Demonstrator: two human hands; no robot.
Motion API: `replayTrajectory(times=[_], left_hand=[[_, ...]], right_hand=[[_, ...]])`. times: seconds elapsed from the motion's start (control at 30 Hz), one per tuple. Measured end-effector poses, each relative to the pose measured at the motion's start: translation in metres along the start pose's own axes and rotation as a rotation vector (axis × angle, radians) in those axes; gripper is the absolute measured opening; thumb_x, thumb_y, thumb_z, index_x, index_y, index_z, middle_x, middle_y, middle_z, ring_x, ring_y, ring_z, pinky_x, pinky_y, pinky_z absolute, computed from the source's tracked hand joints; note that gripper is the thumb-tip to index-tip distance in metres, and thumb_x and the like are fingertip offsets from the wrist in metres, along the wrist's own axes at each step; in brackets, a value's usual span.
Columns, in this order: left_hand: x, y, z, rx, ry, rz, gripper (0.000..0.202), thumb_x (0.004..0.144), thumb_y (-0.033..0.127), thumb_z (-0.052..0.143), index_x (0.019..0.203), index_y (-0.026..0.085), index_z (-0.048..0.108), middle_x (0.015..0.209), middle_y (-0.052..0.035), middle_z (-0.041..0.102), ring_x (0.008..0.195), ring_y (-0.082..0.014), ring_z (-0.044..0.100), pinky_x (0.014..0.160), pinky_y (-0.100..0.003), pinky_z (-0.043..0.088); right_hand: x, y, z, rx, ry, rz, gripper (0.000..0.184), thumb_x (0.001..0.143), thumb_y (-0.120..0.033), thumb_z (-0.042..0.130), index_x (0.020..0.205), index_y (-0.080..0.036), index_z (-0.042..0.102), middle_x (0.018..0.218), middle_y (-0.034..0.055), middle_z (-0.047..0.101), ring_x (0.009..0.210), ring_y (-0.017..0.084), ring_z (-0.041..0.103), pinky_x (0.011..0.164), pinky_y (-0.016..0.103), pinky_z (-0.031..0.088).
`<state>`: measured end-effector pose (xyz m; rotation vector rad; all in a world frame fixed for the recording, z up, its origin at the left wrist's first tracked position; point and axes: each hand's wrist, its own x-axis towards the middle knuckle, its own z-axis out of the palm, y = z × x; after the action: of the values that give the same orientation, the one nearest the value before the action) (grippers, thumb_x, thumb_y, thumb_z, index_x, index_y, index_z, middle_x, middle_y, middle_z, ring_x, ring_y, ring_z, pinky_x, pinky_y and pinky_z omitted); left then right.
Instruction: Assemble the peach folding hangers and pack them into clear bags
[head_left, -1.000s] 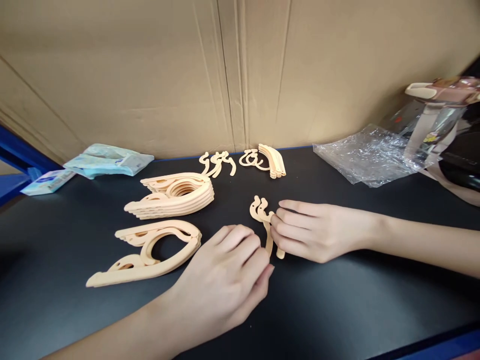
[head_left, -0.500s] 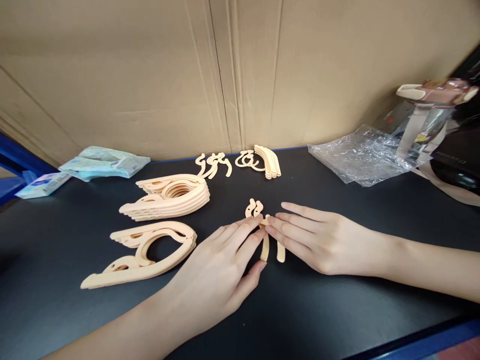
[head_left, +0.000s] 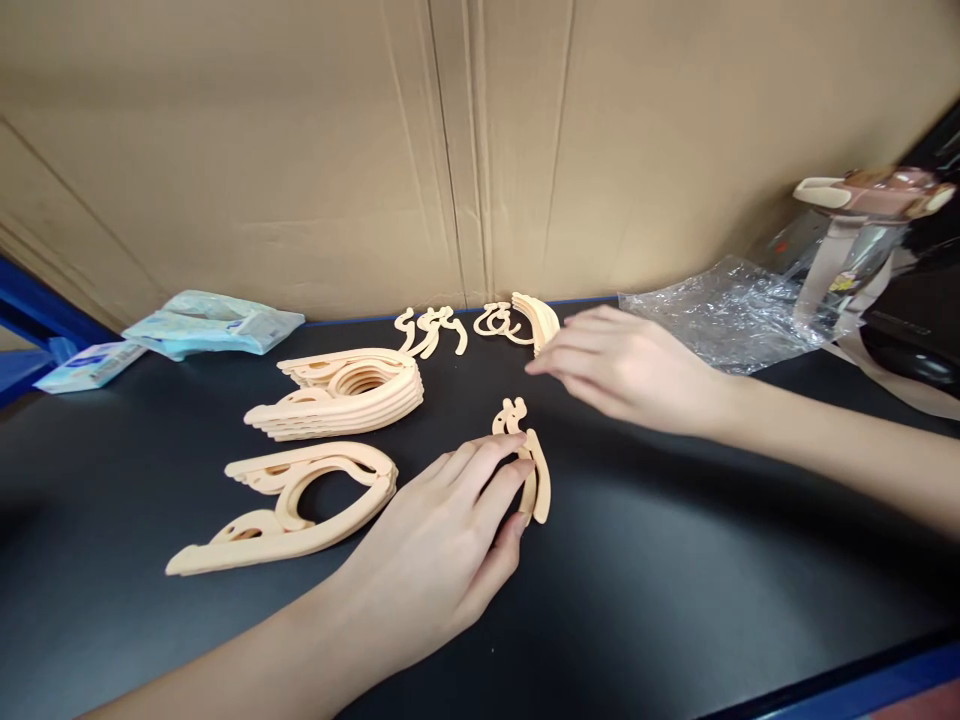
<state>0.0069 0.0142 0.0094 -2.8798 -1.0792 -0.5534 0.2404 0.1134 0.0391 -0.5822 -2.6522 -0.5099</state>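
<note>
My left hand [head_left: 450, 535] rests on the table with its fingers curled over a small bunch of beige plastic hanger pieces, hooks and curved strips [head_left: 539, 485]. Two hook tops [head_left: 514, 410] stick out beyond its fingertips. At the back, my right hand [head_left: 626, 362] reaches over the near end of a stack of curved strips [head_left: 531, 315]. Its fingers are stretched out, and it partly covers that stack; whether they touch it is hard to see. Left of my left hand lies a stack of folded beige hangers [head_left: 300, 540], with a taller stack [head_left: 345, 410] behind it.
Loose hooks [head_left: 431, 328] and rounded hook pieces [head_left: 496, 318] lie along the back of the black table [head_left: 637, 600]. A blue tissue pack [head_left: 214, 325] is at the left. Clear plastic wrap [head_left: 705, 310] and a strapped bottle [head_left: 862, 230] stand right, before a cardboard wall.
My right hand has left the small pieces and moved back to the stack of curved strips. The right-hand strip now lies closer against the others under my left hand, which has stayed put.
</note>
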Motion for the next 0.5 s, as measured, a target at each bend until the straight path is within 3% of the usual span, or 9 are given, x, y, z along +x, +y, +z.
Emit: replayTrajectory(times=[0.23, 0.5], left_hand=[[0.000, 0.000, 0.000, 0.021, 0.019, 0.014, 0.029, 0.098, 0.019, 0.042, 0.120, 0.009, 0.059, 0.123, -0.0163, 0.064, 0.110, -0.0297, 0.062, 0.085, -0.042, 0.056], [-0.001, 0.000, 0.000, 0.012, 0.006, 0.086, 0.031, 0.102, 0.024, 0.039, 0.121, 0.012, 0.060, 0.127, -0.0128, 0.064, 0.122, -0.0289, 0.056, 0.098, -0.043, 0.052]], right_hand=[[0.042, 0.042, 0.024, -0.187, -0.122, 0.165, 0.025, 0.096, -0.019, 0.048, 0.095, -0.012, 0.073, 0.092, 0.0120, 0.067, 0.086, 0.024, 0.058, 0.074, 0.036, 0.035], [0.081, 0.049, 0.059, -0.199, -0.260, 0.135, 0.021, 0.094, -0.024, 0.058, 0.091, -0.011, 0.074, 0.096, 0.0142, 0.067, 0.090, 0.025, 0.057, 0.076, 0.034, 0.029]])
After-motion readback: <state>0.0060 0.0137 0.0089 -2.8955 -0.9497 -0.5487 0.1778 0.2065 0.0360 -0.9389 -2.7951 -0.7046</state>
